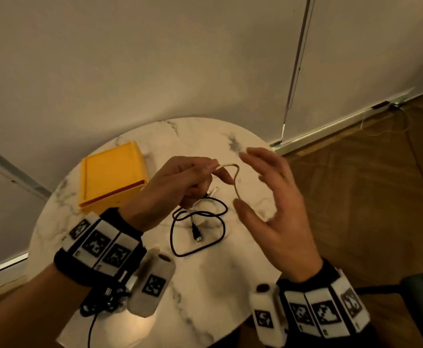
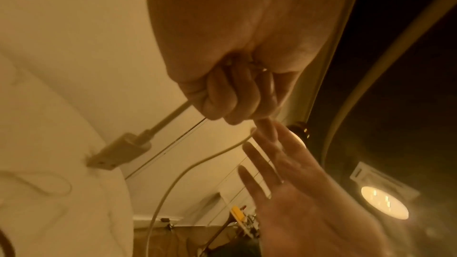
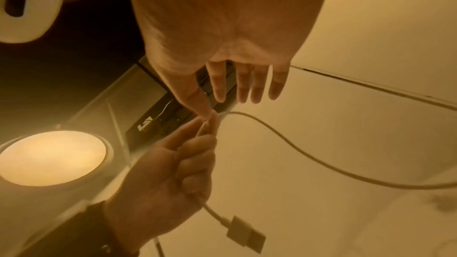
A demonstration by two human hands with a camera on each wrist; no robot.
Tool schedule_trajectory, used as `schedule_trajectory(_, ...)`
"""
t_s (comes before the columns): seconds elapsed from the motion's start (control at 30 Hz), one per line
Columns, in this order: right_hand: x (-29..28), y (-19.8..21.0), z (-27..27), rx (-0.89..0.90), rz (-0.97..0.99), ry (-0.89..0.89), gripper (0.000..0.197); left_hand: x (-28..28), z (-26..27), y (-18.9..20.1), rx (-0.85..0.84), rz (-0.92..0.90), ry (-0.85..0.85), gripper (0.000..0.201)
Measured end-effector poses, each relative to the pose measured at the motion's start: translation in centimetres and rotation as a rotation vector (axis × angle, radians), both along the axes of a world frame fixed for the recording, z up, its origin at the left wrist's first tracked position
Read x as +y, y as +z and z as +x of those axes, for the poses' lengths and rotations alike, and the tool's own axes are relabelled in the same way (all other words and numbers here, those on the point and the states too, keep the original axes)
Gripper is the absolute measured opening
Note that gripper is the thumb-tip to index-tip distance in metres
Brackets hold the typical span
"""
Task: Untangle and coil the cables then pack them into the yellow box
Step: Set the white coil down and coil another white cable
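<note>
Left hand (image 1: 180, 182) fingers pinch thin white cable (image 1: 233, 177) with flat plug; right hand (image 1: 278, 204) splayed, empty.

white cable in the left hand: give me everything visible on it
The thin white round-sheathed cable looks like smooth plastic. The left hand holds it above the round marble table: thumb and forefinger pinch it, and the curled fingers wrap another stretch. A flat rectangular USB plug hangs free below that grip. A loop arcs from the pinch toward the right hand, which is spread and not gripping it. Its far end is out of sight.
</note>
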State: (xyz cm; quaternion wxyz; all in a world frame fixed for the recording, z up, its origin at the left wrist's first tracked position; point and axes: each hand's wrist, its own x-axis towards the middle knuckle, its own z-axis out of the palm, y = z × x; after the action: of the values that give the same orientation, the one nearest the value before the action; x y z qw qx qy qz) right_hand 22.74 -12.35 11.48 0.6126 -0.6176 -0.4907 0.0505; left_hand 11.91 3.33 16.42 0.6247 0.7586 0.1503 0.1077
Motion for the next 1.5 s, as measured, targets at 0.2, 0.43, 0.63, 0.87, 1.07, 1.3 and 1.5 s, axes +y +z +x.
schedule_trajectory(0.2, 2.1, -0.8, -1.8, 0.309, 0.045, 0.157, 0.023, -0.8, -4.9, -1.8, -0.001, -0.420, 0.016, 0.024)
schedule_trajectory(0.43, 2.0, -2.7, -2.6, 0.298, -0.176, 0.231, 0.020, -2.5, -9.2, -6.3, 0.070, -0.536, 0.192, 0.028)
schedule_trajectory(0.63, 2.2, -3.1, -2.9, 0.356, -0.181, 0.233, 0.012, -2.4, -11.8, -6.7, 0.165, -0.493, 0.102, 0.026)
schedule_trajectory(0.87, 2.7, -5.9, -7.2, 0.416, -0.266, 0.227, 0.015, -3.2, -12.2, -6.4, -0.263, -0.817, 0.240, 0.046)
schedule_trajectory(1.07, 1.0, -6.7, -12.4, 0.100, -0.454, 0.452, 0.030, -2.7, -11.2, -7.4, -0.331, -0.833, 0.455, 0.037)
schedule_trajectory(1.3, -0.2, -6.1, -12.1, -0.104, -0.544, 0.466, 0.027, -2.6, -12.2, -8.3, -0.354, -0.688, 0.440, 0.035)
schedule_trajectory(1.5, -0.6, -4.0, -11.0, -0.337, -0.616, 0.517, 0.023, -3.3, -12.3, -8.6, -0.012, -0.240, 0.296, 0.027)
